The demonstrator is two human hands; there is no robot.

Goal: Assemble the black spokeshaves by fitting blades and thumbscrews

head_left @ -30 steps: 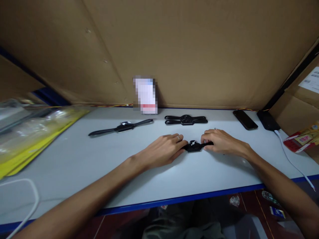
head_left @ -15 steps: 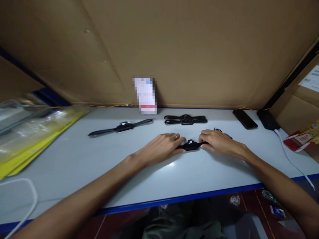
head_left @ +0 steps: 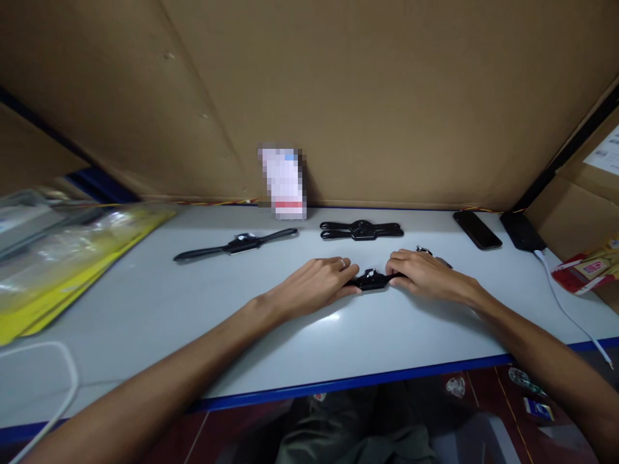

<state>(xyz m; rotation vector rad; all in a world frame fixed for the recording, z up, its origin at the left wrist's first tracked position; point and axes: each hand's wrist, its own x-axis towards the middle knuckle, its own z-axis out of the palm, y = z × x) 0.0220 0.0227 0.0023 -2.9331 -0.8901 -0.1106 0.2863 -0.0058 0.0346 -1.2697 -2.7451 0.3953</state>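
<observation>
- Position: the black two-handled tool (head_left: 371, 281) lies between the front and back edges of the bench (head_left: 251, 348), body exposed, long axis roughly parallel to the back edge.
- Hand state: the left hand (head_left: 325, 283) is closed on the left handle and the right hand (head_left: 420, 272) on the right handle; the hands are apart, with the tool body between them.
- Recommended grip: apply equal pressure at both handles so that the body does not twist; fingers should stay clear of its front edge, which may be sharp.
- Clearance: a small metal piece (head_left: 423, 250) sits just behind the right hand, partly hidden; avoid knocking it.
- Spacing: leave room to the paired black tools (head_left: 362, 231) near the back edge.
</observation>
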